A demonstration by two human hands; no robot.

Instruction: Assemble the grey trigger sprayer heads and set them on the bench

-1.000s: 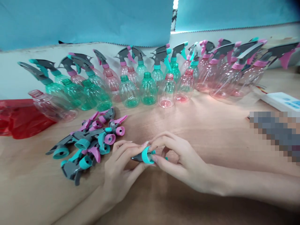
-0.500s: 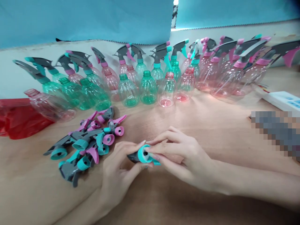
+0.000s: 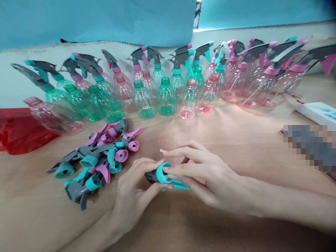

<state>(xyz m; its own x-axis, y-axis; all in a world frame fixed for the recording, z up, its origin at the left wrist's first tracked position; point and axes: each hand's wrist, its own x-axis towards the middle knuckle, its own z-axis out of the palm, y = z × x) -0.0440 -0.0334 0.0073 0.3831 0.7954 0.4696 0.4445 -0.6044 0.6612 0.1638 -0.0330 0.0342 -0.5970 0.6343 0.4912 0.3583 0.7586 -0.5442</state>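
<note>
A grey trigger spray head [image 3: 163, 173] with a turquoise collar and trigger is held just above the table, its collar opening facing me. My left hand [image 3: 136, 185] is closed around it from the left, thumb below and fingers above. At the collar's mouth, my right hand [image 3: 207, 175] has fingertips pressed into the opening, with the index finger raised off it. Those fingertips hide the inside of the collar, so I cannot see whether they pinch a small part. Left of my hands lies a pile of spray heads [image 3: 97, 154], grey with pink or turquoise collars.
Clear green and pink bottles [image 3: 167, 98] stand in rows along the back, several topped with spray heads. A pink bottle [image 3: 52, 115] leans at the left beside a red plastic bag [image 3: 23, 134]. At right are a white power strip [image 3: 319, 113] and a pixelated object [image 3: 312, 147].
My right index finger has lifted off the collar, while other right fingertips have moved further over its opening. The spray head has turned slightly, showing more of its turquoise trigger.
</note>
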